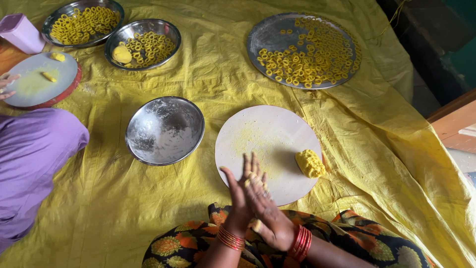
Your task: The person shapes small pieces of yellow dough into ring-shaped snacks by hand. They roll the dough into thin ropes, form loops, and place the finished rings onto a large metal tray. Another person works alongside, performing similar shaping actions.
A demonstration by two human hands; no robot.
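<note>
My left hand (pixel 238 191) and my right hand (pixel 267 213) are pressed palm to palm over the near edge of a round pale board (pixel 258 134). A small bit of yellow dough shows between the palms near the fingertips. A lump of yellow dough (pixel 310 163) lies on the board's right side, apart from both hands. Red bangles sit on both wrists.
An empty floured steel bowl (pixel 164 130) stands left of the board. A steel plate (pixel 277 34) and two steel bowls (pixel 144 30) (pixel 82 12) hold several yellow dough rings. Another person in purple (pixel 29 164) sits left, hand (pixel 6 85) at a second board (pixel 34 87). A lilac container (pixel 21 32).
</note>
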